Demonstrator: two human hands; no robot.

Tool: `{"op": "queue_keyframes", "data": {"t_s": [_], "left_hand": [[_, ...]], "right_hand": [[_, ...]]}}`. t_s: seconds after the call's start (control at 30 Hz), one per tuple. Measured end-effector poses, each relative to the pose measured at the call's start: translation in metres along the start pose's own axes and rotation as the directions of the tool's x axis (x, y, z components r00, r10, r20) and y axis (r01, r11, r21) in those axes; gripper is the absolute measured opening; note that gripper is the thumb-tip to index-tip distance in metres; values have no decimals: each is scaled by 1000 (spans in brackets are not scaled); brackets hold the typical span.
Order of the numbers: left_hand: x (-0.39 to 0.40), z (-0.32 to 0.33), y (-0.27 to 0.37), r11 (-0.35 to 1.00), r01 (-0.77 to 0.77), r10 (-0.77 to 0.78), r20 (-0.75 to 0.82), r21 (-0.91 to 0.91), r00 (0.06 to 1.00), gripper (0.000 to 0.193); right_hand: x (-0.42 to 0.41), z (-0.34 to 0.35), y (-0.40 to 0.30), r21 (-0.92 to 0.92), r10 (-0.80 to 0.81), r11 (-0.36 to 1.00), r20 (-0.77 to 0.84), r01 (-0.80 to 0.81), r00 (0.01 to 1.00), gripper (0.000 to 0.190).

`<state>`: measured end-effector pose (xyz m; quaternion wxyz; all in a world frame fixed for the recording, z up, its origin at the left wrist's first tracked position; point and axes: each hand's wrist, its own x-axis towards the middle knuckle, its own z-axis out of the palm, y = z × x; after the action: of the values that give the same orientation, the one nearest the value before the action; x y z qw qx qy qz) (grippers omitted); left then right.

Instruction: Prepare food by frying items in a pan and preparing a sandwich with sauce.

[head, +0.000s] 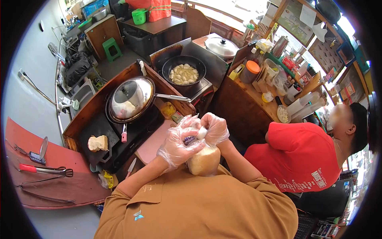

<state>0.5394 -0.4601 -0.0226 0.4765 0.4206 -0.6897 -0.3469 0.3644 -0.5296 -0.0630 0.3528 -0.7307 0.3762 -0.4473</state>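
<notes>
A loaf of bread in a clear plastic bag (204, 162) hangs close against my chest, its gathered top upward. My left hand (179, 146), in a clear disposable glove, grips the bag's neck from the left. Gloved likewise, my right hand (215, 128) pinches the twisted end of the bag from the other side. Beneath my left forearm lie a pink cutting board (156, 142) and a knife (131, 167) with a pale blade. A slice of bread (98, 143) with a creamy top rests on the dark griddle (98, 128) at the left.
A lidded pan (131, 100) on the stove has its handle reaching right. Behind it, a wok (183, 71) holds pieces in oil. Tongs (44, 170) hang on a red panel. A person in a red shirt (295, 155) stands close at my right, beside a crowded wooden counter (253, 95).
</notes>
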Motion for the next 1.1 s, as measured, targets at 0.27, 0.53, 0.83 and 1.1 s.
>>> {"op": "queue_keyframes", "data": {"t_s": [0.27,0.53,0.83,1.1], "left_hand": [[-3,0,-21,985,140,-158,-210,-96,965,34],[3,-16,-4,862,363,-315,188,-353,930,20],[28,-32,33,982,-94,105,65,-163,992,14],[45,-23,38,969,-107,120,44,-224,992,11]], "right_hand": [[-11,12,2,290,33,957,-25,-25,999,34],[-3,1,-15,108,-206,975,87,197,975,42],[15,-12,-30,159,-237,967,260,201,936,30],[26,-39,-51,-155,-108,968,451,197,886,27]]}}
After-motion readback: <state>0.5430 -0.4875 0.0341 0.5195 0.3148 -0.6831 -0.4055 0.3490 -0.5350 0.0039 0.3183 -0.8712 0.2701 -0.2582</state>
